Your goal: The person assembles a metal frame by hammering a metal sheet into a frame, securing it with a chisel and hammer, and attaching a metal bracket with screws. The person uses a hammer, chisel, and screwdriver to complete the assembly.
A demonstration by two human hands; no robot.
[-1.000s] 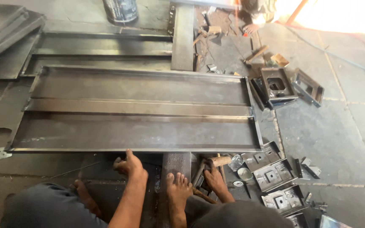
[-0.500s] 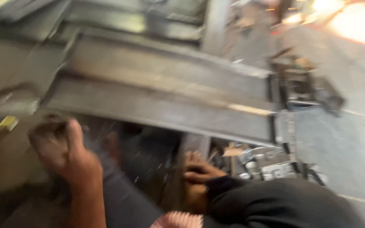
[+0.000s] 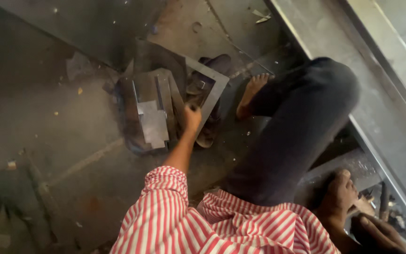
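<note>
Stack of small metal plates (image 3: pixel 152 117) is lying on the dusty floor (image 3: pixel 62 141), partly shadowed. Left hand (image 3: pixel 192 115) is reaching its edge, fingers curled; grip unclear. Right hand (image 3: pixel 377 233) is resting half-closed by a foot (image 3: pixel 339 197), cut off by the frame's bottom edge.

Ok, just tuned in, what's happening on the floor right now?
A person in a red-striped shirt sits on the workshop floor, twisted to their left. The left hand reaches out to a pile of cut steel plates and looks closed at its edge, though the grip itself is blurred. The right hand rests low by the long steel channel, holding nothing visible. One bare foot lies beside the pile.
</note>
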